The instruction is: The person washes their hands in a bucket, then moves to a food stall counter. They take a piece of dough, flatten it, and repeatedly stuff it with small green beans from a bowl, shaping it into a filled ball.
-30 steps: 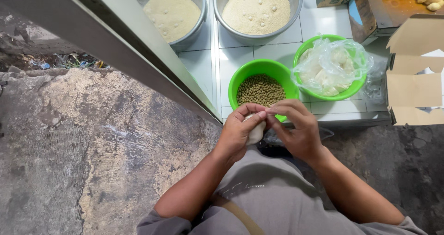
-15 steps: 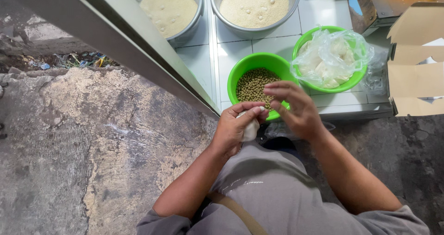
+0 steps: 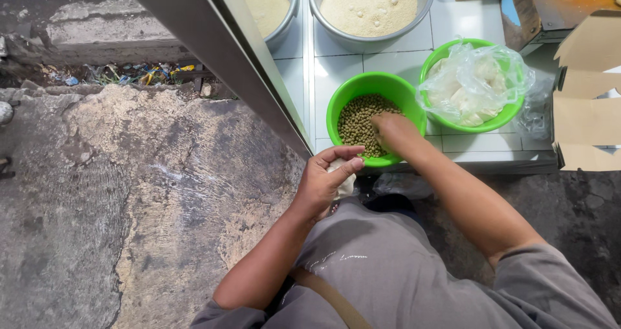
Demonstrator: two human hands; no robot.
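My left hand [image 3: 325,181] is closed around a small pale piece of dough or wrapper [image 3: 343,185], held just in front of the tiled counter's edge. My right hand [image 3: 392,132] reaches into a green bowl [image 3: 346,96] filled with small green-brown beans [image 3: 359,119], with the fingertips buried in the beans. Whether those fingers grip any beans is hidden.
A second green bowl [image 3: 498,119] holds a clear plastic bag [image 3: 475,83] of pale pieces. Two metal bowls of yellowish crumbs [image 3: 370,5] stand at the back. Cardboard boxes [image 3: 585,102] sit at right. A metal frame [image 3: 226,57] slants at left over rough concrete ground [image 3: 116,206].
My right hand left the pale piece and moved forward into the bean bowl. My left hand keeps holding the piece.
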